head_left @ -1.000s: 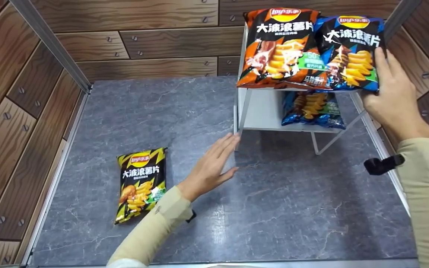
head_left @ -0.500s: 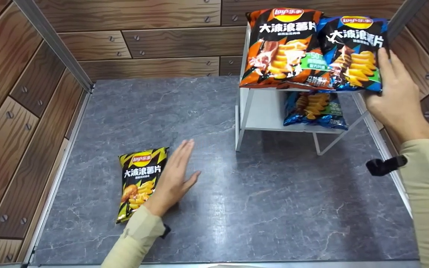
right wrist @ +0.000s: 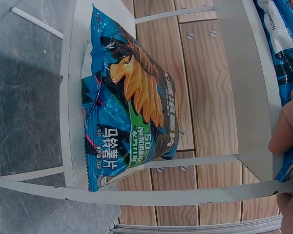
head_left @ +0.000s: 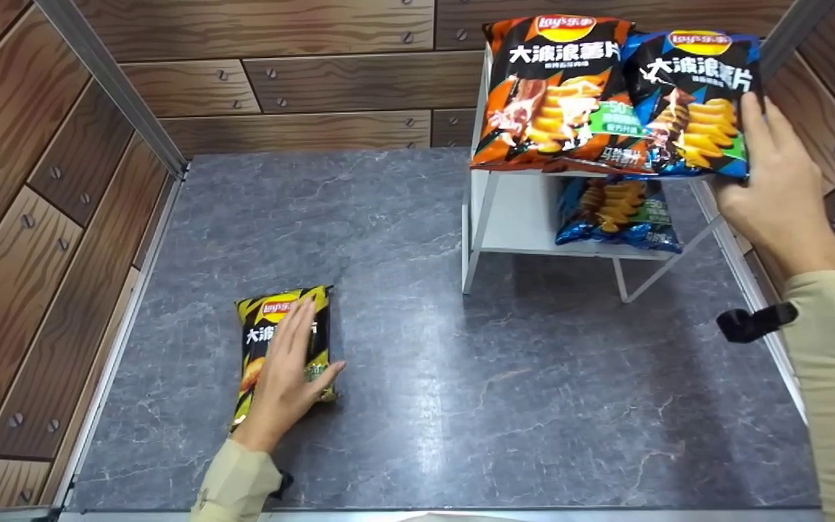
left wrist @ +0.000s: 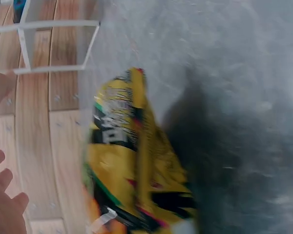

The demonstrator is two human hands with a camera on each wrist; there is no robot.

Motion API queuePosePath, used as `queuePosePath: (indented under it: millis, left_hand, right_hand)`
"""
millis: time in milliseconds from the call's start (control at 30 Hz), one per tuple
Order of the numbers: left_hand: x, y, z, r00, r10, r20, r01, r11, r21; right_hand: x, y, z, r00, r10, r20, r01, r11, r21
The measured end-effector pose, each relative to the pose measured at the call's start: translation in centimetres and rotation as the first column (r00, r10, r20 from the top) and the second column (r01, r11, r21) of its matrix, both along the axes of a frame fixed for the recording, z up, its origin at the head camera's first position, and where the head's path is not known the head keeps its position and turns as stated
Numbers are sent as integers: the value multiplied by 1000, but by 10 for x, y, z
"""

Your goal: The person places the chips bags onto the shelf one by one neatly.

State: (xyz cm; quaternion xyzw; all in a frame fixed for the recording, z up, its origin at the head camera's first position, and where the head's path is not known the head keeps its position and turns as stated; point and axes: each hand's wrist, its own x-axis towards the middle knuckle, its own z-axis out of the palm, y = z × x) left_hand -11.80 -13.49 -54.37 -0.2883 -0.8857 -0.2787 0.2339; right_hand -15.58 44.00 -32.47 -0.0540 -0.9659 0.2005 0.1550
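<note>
My left hand (head_left: 283, 384) is stretched over a black-and-yellow bag of chips (head_left: 252, 333) on the grey floor panel. Its fingers are straight and cover part of the bag's front. In the left wrist view the fingertips (left wrist: 10, 180) appear beside the bag (left wrist: 117, 156), which lies blurred in the middle. My right hand (head_left: 780, 181) holds the lower right side of a blue-and-black bag of chips (head_left: 700, 130) on the upper tier of a white rack. An orange-and-black bag (head_left: 555, 123) leans beside it. In the right wrist view fingers (right wrist: 285, 129) touch the blue bag above the rack's rim.
The white two-tier rack (head_left: 512, 217) stands at the right on thin legs. Another blue bag of chips (head_left: 617, 210) lies on its lower shelf. Wood-patterned walls (head_left: 338, 87) and metal posts (head_left: 113, 80) enclose the grey marbled panel (head_left: 359, 217).
My left hand has moved left and down from near the rack to over the yellow bag. My right hand stays at the blue bag. The view has shifted slightly.
</note>
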Motion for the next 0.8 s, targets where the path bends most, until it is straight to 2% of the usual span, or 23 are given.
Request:
queuePosePath:
  millis: [100,233,367,467,533,667,800]
  left_hand:
    - [5,-10,-8,999,23,32,-22,1000,-21]
    - [13,-23,-20,991,87,106,-74,990,-120]
    - [20,-33,-33,961,168,221,-112,963,-245]
    - [20,-37,-39,944,200,264,-109,941,-322]
    - [19,-37,-42,943,203,265,-100,929,-356]
    - [16,-34,-43,950,207,232,-93,901,-423]
    - [14,-32,-45,958,226,177,-117,870,-479]
  right_hand:
    - [1,2,0,1000,0,10,0,1000,-4]
    - [1,3,0,1000,10,20,-10,1000,-10]
    - [1,2,3,1000,17,19,-17,1000,-9]
    - [1,2,3,1000,13,17,-13,1000,-5]
    - [2,2,3,1000,8,10,-8,1000,-2]
    - [2,2,2,1000,0,15,0,1000,-3]
    - [1,2,1,1000,4,30,-4,1000,-10]
